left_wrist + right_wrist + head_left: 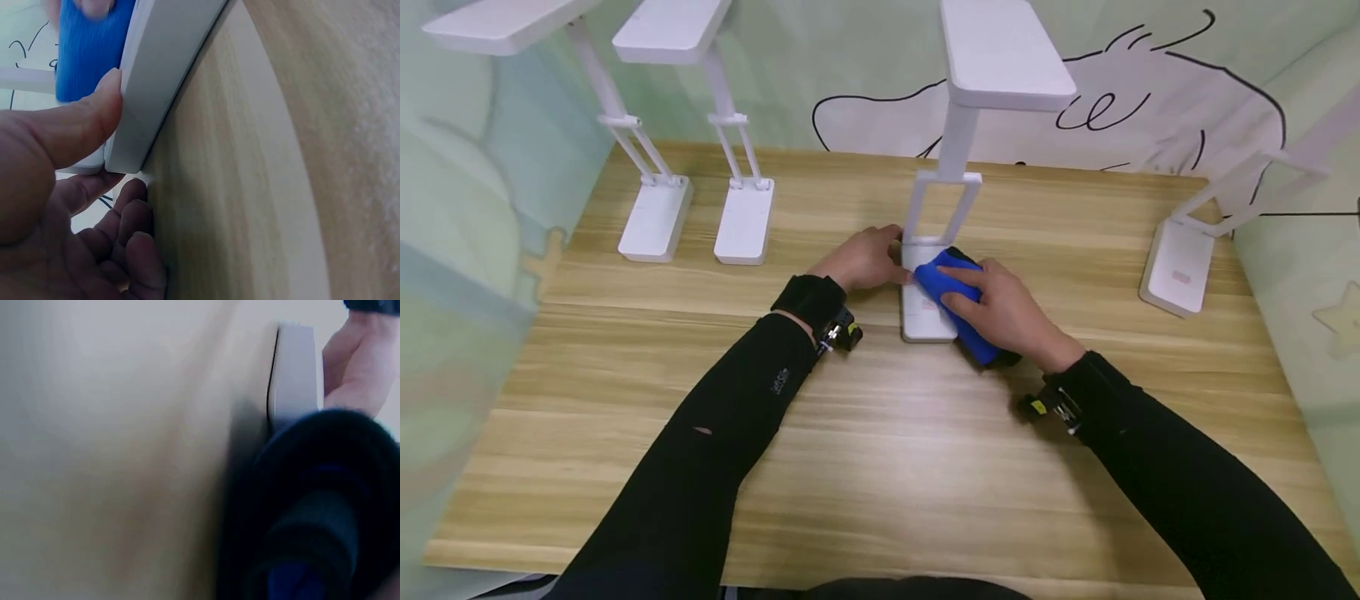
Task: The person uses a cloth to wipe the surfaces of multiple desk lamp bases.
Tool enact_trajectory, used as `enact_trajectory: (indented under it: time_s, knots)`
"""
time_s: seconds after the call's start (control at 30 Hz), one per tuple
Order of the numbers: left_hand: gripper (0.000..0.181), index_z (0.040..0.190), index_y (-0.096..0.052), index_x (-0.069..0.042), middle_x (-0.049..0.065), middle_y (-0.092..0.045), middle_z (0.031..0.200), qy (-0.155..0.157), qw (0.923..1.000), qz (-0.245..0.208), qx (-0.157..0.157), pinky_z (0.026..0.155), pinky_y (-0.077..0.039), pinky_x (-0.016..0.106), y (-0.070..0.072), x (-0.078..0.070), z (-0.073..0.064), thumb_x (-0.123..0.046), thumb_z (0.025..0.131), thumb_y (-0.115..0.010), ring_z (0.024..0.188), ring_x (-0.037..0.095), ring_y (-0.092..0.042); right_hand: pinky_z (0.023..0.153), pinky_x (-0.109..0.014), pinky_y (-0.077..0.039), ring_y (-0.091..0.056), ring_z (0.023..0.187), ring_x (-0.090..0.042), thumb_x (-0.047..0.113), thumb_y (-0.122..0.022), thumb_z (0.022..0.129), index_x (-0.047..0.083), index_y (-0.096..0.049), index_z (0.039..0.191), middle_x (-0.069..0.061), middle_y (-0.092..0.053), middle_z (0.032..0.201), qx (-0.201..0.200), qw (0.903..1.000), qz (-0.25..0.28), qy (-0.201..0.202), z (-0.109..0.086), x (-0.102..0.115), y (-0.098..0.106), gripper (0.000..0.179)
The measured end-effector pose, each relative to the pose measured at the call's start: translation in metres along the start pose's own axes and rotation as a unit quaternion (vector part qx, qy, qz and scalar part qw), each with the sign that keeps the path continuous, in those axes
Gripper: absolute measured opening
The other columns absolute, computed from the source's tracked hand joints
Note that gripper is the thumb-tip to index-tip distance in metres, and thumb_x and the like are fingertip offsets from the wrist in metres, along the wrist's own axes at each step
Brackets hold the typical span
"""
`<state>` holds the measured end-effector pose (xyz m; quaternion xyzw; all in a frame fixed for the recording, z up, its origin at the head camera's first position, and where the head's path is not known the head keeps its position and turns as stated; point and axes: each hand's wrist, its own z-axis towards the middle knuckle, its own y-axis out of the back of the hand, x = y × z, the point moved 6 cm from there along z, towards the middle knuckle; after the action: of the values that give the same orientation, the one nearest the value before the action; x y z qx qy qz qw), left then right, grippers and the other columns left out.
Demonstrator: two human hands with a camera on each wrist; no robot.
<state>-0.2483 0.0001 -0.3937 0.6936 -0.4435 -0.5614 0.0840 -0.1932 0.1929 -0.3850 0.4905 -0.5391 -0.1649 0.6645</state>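
Observation:
A white desk lamp [928,325] stands on the wooden table, its flat head raised on a hinged arm. My left hand [867,258] grips the back of its base, thumb at the near edge and a finger round the end, as the left wrist view shows. In my right hand [1011,307] is a folded blue cloth [973,333] with black parts, pressed over the top and right side of the base [165,69]. The cloth [306,487] looms dark and blurred in the right wrist view, hiding most of that hand.
Two more white lamps, one at far left [655,221] and another beside it [745,221], stand near the back edge. A further lamp [1178,267] is at the right. The wooden table [865,467] meets a painted wall [880,67] behind.

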Motion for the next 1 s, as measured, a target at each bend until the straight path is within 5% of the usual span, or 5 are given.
enact_trajectory:
  time_s: [0.3,0.57,0.7,0.87,1.0]
  knots:
    - [0.08,0.162,-0.037,-0.006,0.018,-0.061,0.145,-0.001,0.9997,-0.024,0.009,0.116,-0.045,0.045,-0.001,-0.007,0.0,-0.027,0.097,-0.08,0.13,0.03,-0.06,0.083,-0.044,-0.057,-0.06,0.105,-0.027,0.026,-0.073,0.101,0.023,-0.059,0.152,-0.018,-0.056,0.13,0.045,0.985,-0.076,0.148,-0.057,0.002,-0.002,0.053]
    - [0.075,0.158,-0.042,-0.006,0.016,-0.062,0.142,-0.017,0.9998,-0.008,0.001,0.111,-0.047,0.043,0.002,-0.007,-0.001,-0.03,0.097,-0.079,0.125,0.027,-0.06,0.077,-0.045,-0.06,-0.064,0.093,-0.032,0.021,-0.075,0.099,0.022,-0.055,0.154,-0.02,-0.061,0.112,-0.02,0.9137,-0.309,0.263,-0.047,0.043,-0.015,0.059]
    - [0.072,0.156,-0.043,-0.006,0.016,-0.063,0.139,-0.012,0.9998,-0.013,-0.005,0.11,-0.047,0.043,0.006,-0.001,-0.004,-0.028,0.097,-0.079,0.122,0.028,-0.061,0.071,-0.044,-0.06,-0.064,0.09,-0.032,0.02,-0.069,0.103,0.018,-0.058,0.149,-0.018,-0.063,0.109,-0.039,0.8942,-0.349,0.278,-0.038,0.064,-0.027,0.047]
    - [0.07,0.154,-0.044,-0.007,0.016,-0.065,0.138,-0.004,0.9993,-0.036,0.008,0.112,-0.046,0.042,0.003,0.005,-0.003,-0.024,0.097,-0.079,0.123,0.027,-0.061,0.067,-0.041,-0.059,-0.065,0.083,-0.03,0.024,-0.065,0.105,0.017,-0.058,0.147,-0.016,-0.063,0.107,-0.054,0.8893,-0.347,0.293,-0.03,0.076,-0.042,0.043]
    - [0.072,0.157,-0.041,-0.007,0.017,-0.064,0.14,-0.007,0.999,-0.039,0.021,0.114,-0.045,0.043,0.0,0.0,-0.001,-0.024,0.097,-0.078,0.127,0.028,-0.06,0.066,-0.041,-0.059,-0.063,0.078,-0.029,0.022,-0.073,0.1,0.018,-0.059,0.149,-0.018,-0.061,0.103,-0.058,0.9061,-0.312,0.28,-0.039,0.06,-0.032,0.051]
